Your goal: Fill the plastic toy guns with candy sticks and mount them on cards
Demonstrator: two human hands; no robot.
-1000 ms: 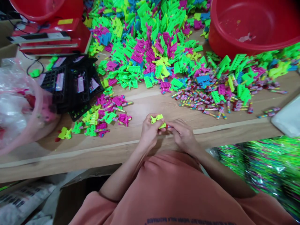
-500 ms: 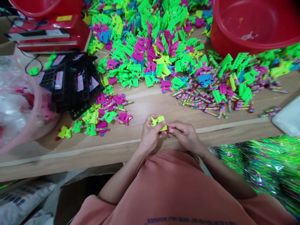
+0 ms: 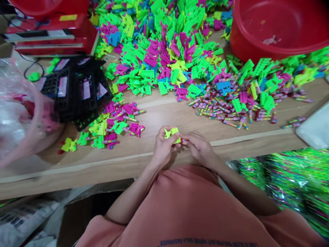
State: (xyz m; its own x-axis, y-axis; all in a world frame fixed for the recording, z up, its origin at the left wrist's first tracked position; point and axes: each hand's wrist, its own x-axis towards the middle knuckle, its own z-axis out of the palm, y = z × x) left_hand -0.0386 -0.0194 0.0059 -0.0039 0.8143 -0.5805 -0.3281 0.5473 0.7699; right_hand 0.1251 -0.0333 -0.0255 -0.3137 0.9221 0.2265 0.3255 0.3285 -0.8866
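Observation:
My left hand [image 3: 164, 145] is closed on a yellow plastic toy piece [image 3: 171, 132], its thumb pressed over the lower part. At the right side of that piece, the fingers of my right hand [image 3: 199, 145] pinch a small candy tube [image 3: 183, 140] with a red end, which meets the yellow piece; how far it goes in is hidden by the fingers. Beyond my right hand lies a pile of similar candy tubes [image 3: 218, 111]. Left of my hands is a group of yellow, green and pink toy pieces [image 3: 119, 127], some with tubes in them.
A large heap of coloured toy pieces [image 3: 154, 51] covers the back of the table. A red basin [image 3: 238, 44] stands at the right back, a red machine [image 3: 56, 39] at the left. Black trays [image 3: 77, 89] and a pink basket [image 3: 38, 113] crowd the left side.
My right hand has shifted slightly left, closer to the yellow toy piece, and less of the candy tube shows between the hands. The left hand keeps its grip.

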